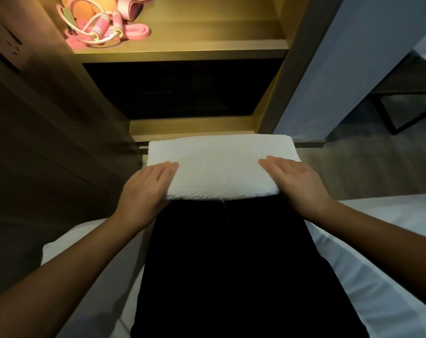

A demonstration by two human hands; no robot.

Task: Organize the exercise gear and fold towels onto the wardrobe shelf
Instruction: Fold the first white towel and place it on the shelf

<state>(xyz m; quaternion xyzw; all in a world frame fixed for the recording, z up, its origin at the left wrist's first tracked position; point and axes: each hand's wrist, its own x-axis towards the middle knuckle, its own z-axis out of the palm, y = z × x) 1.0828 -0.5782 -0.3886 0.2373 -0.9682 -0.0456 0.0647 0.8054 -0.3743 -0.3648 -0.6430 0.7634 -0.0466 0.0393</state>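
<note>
Folded towel (219,164) lies lengthwise left to right.

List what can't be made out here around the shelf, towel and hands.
Head view: pink exercise gear on the shelf, cut off by the top edge.
Head view: compartment below the shelf, too dark to show contents.
Head view: towel, its near corners covered by the left hand and right hand.

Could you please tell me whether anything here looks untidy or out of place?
Only the pink gear: the rope and bands lie in a tangled heap at the left end of the shelf, not sorted. The towel is neatly folded, with the left hand and right hand flat on its ends.
</note>
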